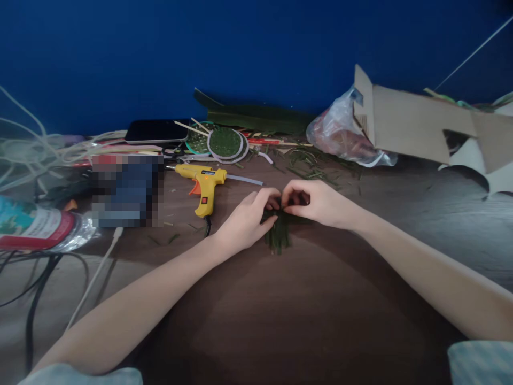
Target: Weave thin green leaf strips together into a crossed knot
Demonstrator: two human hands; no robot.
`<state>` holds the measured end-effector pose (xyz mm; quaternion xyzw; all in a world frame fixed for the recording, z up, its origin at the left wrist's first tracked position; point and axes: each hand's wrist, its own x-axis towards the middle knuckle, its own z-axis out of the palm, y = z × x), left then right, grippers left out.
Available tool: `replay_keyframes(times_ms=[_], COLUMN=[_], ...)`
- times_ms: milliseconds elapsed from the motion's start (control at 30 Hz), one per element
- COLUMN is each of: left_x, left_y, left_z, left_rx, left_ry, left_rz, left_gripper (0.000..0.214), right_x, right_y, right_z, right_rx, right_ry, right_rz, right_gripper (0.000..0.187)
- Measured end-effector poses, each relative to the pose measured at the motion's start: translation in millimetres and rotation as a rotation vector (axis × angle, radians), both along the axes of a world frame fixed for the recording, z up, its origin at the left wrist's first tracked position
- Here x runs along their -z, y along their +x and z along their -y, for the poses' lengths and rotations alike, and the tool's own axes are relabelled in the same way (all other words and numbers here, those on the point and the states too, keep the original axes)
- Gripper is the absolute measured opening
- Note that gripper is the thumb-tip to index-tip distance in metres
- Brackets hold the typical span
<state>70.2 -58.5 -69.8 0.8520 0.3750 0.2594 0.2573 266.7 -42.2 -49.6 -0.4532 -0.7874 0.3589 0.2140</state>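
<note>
Between my hands is a small bundle of dark green leaf strips (279,239), its loose ends hanging toward me over the brown table. My left hand (253,218) is closed, thumb and fingers pinching the bundle's upper left part. From the other side my right hand (310,203) pinches at the top of the same bundle, fingertips together. The fingers hide most of the upper end. Left of my hands a yellow glue gun (205,182) lies on its side, a clear glue stick (245,180) poking out of its back and its small light glowing orange.
Behind lie round green pieces with white rims (226,143), a black phone (158,131), leaf scraps (306,163) and a long leaf (256,117). A plastic bag (340,131) and cut cardboard (420,123) stand at right. A labelled jar (36,224) and cables (34,310) crowd the left.
</note>
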Motion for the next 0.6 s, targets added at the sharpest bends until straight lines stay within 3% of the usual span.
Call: replay_keyframes(times_ms=[167,400,600], left_x=[1.8,2.4,1.0], left_y=[-0.4,-0.6,-0.6], left_z=[-0.2,-0.7,-0.5], left_rx=[0.02,0.029,0.044], left_ry=[0.038,0.041,0.052], left_rz=[0.035,-0.015,-0.04], left_gripper=[0.06,0.064,0.064], right_x=[0.9,0.8,-1.6], right_y=[0.6,-0.8,-1.1], right_z=[0.3,-0.3,-0.8], right_rx=[-0.024,0.041,0.123], right_ry=[-0.086,-0.159,-0.093], right_rz=[-0.13,-0.268,-0.171], right_gripper=[0.013,0.021,0.021])
